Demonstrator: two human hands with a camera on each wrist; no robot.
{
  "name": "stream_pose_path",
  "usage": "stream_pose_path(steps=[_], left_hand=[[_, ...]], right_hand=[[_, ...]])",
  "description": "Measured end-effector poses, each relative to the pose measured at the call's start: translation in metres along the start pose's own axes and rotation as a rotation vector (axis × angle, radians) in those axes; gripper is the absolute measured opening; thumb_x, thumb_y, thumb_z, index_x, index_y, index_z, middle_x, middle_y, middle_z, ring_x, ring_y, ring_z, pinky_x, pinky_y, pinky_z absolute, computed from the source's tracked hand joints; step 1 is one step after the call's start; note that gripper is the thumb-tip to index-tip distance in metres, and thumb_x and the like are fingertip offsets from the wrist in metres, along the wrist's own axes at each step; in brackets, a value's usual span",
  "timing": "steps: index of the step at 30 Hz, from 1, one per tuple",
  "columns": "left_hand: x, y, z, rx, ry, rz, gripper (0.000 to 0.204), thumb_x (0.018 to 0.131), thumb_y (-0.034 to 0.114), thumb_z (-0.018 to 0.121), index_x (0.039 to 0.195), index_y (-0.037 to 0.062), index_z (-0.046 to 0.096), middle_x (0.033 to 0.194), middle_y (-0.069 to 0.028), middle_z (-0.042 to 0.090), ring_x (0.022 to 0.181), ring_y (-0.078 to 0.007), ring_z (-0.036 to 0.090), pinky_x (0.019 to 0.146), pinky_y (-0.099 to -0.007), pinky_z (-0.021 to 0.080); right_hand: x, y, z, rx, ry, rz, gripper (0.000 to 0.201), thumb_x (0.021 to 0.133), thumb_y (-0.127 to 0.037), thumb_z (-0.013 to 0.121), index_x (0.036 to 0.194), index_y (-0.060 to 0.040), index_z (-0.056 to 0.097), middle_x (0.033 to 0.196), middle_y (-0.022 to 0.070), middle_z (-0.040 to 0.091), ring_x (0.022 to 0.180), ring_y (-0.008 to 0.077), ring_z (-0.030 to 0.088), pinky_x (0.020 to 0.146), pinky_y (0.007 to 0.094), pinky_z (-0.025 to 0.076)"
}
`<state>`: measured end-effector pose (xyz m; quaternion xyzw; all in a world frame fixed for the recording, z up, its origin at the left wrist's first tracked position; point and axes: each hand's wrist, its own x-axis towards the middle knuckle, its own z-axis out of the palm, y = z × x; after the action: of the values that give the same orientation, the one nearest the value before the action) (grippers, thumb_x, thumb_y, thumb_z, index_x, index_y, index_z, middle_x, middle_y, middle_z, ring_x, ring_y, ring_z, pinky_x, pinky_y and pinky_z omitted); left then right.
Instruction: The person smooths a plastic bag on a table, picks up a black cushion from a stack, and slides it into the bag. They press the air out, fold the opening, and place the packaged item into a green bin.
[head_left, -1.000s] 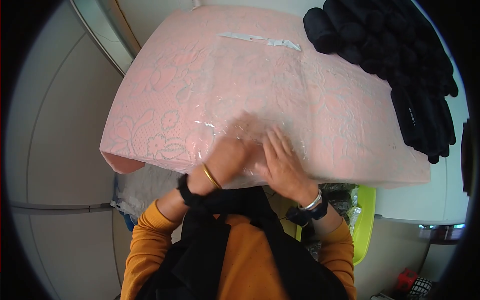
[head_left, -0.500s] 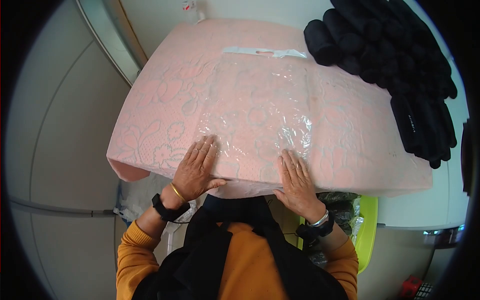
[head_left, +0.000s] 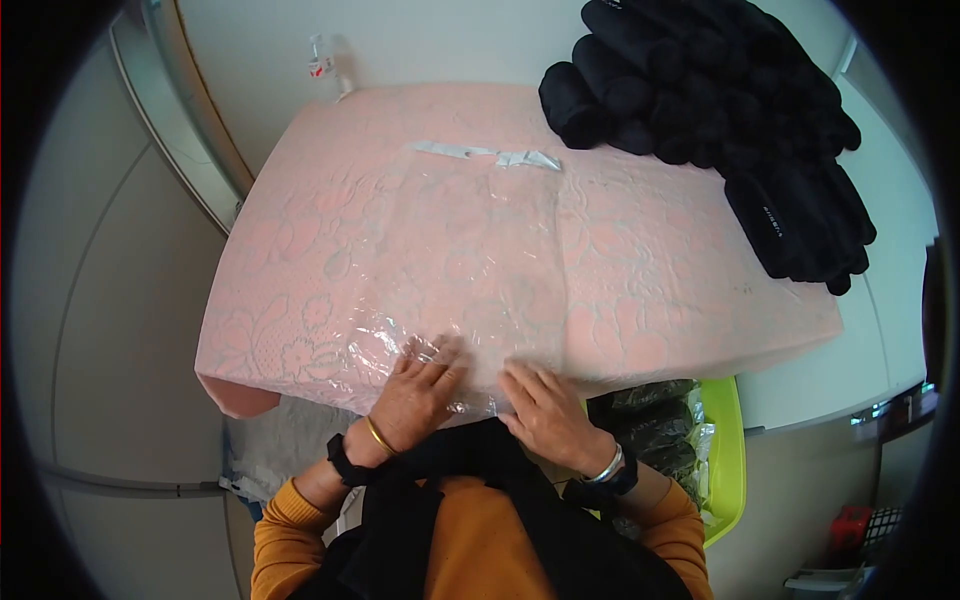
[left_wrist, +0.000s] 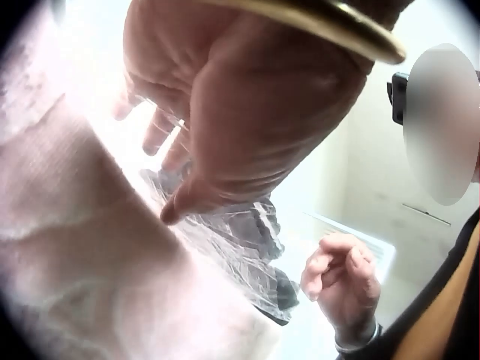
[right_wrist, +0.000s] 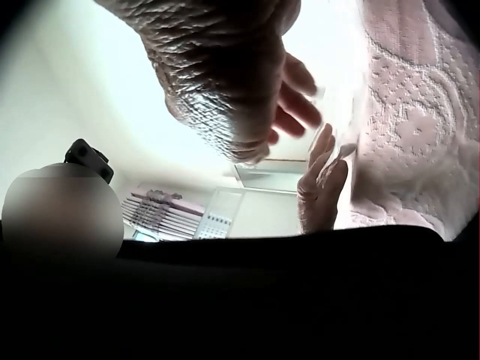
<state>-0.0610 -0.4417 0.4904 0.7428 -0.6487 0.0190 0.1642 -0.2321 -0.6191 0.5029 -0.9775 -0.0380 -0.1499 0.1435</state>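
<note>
A clear plastic bag (head_left: pixel 460 250) with a white hanger strip (head_left: pixel 530 159) at its far end lies on the pink patterned cloth (head_left: pixel 270 250). On its near part rests the left hand (head_left: pixel 415 400), fingers spread and slightly bent. The right hand (head_left: pixel 550 415) is beside it at the bag's near right corner, fingers loosely bent. In the left wrist view, crinkled film (left_wrist: pixel 240 240) hangs below the left hand (left_wrist: pixel 240 112). The right wrist view shows the right hand (right_wrist: pixel 232 82) with relaxed fingers near the cloth; whether it touches the bag cannot be told.
Black rolled items (head_left: pixel 690 90) are piled at the back right, with a labelled black bundle (head_left: pixel 790 220) nearer. A small clear bottle (head_left: pixel 320 68) stands at the back left. Under the right edge is a lime-green bin (head_left: pixel 733 450) holding dark wrapped packages (head_left: pixel 650 420).
Both hands have moved closer together along the near edge, and their fingers are more bent. The bag's near part looks more rumpled. The head view has shifted.
</note>
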Motion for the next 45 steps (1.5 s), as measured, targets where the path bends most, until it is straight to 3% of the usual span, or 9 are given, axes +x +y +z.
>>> stream_pose_path(steps=[5, 8, 12, 20, 25, 30, 36, 39, 45], left_hand=[[-0.003, -0.030, -0.010, -0.069, 0.081, -0.072, 0.039, 0.070, 0.016, 0.073, 0.108, 0.0102, 0.067, 0.149, -0.0147, 0.034, 0.138, -0.0380, 0.031, 0.111, -0.0550, 0.024], [0.007, -0.024, -0.047, -0.198, -0.028, 0.015, 0.020, 0.072, 0.013, 0.071, 0.092, 0.0131, 0.072, 0.150, -0.0130, 0.033, 0.140, -0.0381, 0.027, 0.111, -0.0573, 0.021], [0.005, -0.051, -0.060, 0.001, -0.030, 0.049, 0.016, 0.073, 0.007, 0.069, 0.088, 0.0122, 0.072, 0.151, -0.0125, 0.031, 0.141, -0.0385, 0.023, 0.111, -0.0590, 0.019], [-0.034, -0.118, -0.068, 0.108, 0.280, -0.325, 0.024, 0.081, 0.005, 0.060, 0.104, 0.0101, 0.067, 0.146, -0.0136, 0.039, 0.136, -0.0365, 0.033, 0.110, -0.0497, 0.028], [-0.062, -0.086, -0.058, -0.387, 0.425, -0.497, 0.040, 0.081, 0.005, 0.062, 0.121, 0.0070, 0.059, 0.140, -0.0176, 0.044, 0.130, -0.0383, 0.039, 0.109, -0.0446, 0.031], [-0.053, -0.050, -0.054, -0.141, 0.477, -0.499, 0.049, 0.082, 0.009, 0.062, 0.130, 0.0054, 0.052, 0.140, -0.0178, 0.043, 0.132, -0.0388, 0.038, 0.110, -0.0482, 0.028], [0.009, 0.024, -0.040, -0.073, 0.299, -0.154, 0.063, 0.086, 0.031, 0.063, 0.136, -0.0015, 0.041, 0.144, -0.0223, 0.036, 0.137, -0.0410, 0.029, 0.113, -0.0542, 0.020], [0.030, 0.037, -0.011, -0.191, 0.318, -0.106, 0.068, 0.087, 0.035, 0.062, 0.138, -0.0048, 0.038, 0.145, -0.0254, 0.033, 0.139, -0.0416, 0.026, 0.113, -0.0537, 0.018], [0.093, 0.073, 0.049, -0.256, 0.276, -0.011, 0.079, 0.089, 0.051, 0.051, 0.140, -0.0075, 0.032, 0.147, -0.0274, 0.029, 0.140, -0.0408, 0.023, 0.114, -0.0528, 0.016]], right_hand=[[-0.009, -0.003, -0.025, 0.454, -0.083, -0.064, 0.047, 0.078, -0.016, 0.071, 0.119, 0.0019, 0.056, 0.122, 0.0183, 0.055, 0.111, 0.0351, 0.053, 0.094, 0.0420, 0.043], [0.015, 0.011, -0.037, 0.223, 0.340, -0.018, 0.041, 0.080, -0.014, 0.069, 0.117, -0.0001, 0.059, 0.114, 0.0175, 0.059, 0.102, 0.0342, 0.058, 0.087, 0.0406, 0.048], [0.013, 0.027, -0.007, -0.001, 0.271, 0.008, 0.038, 0.079, -0.014, 0.070, 0.113, -0.0005, 0.061, 0.111, 0.0154, 0.060, 0.099, 0.0321, 0.059, 0.086, 0.0406, 0.048], [0.017, 0.004, 0.000, 0.177, 0.108, -0.119, 0.050, 0.081, -0.022, 0.068, 0.124, -0.0010, 0.054, 0.127, 0.0169, 0.051, 0.119, 0.0346, 0.047, 0.101, 0.0470, 0.036], [0.009, 0.026, -0.008, -0.071, 0.021, 0.085, 0.056, 0.082, -0.024, 0.067, 0.130, -0.0022, 0.049, 0.138, 0.0179, 0.041, 0.130, 0.0373, 0.036, 0.106, 0.0506, 0.029], [0.028, 0.007, 0.009, -0.167, 0.025, 0.241, 0.056, 0.083, -0.022, 0.065, 0.132, -0.0016, 0.047, 0.144, 0.0186, 0.035, 0.135, 0.0390, 0.029, 0.109, 0.0531, 0.024], [0.057, -0.001, 0.029, 0.154, 0.114, 0.056, 0.050, 0.085, -0.019, 0.061, 0.128, 0.0041, 0.049, 0.140, 0.0245, 0.038, 0.129, 0.0429, 0.036, 0.106, 0.0540, 0.029], [0.048, 0.032, 0.010, -0.073, 0.199, 0.176, 0.047, 0.084, -0.016, 0.060, 0.125, 0.0047, 0.051, 0.136, 0.0259, 0.042, 0.125, 0.0436, 0.040, 0.104, 0.0523, 0.031], [0.018, 0.069, 0.005, -0.051, 0.087, 0.166, 0.059, 0.087, -0.022, 0.057, 0.137, 0.0038, 0.041, 0.150, 0.0207, 0.027, 0.139, 0.0393, 0.024, 0.111, 0.0546, 0.018]])
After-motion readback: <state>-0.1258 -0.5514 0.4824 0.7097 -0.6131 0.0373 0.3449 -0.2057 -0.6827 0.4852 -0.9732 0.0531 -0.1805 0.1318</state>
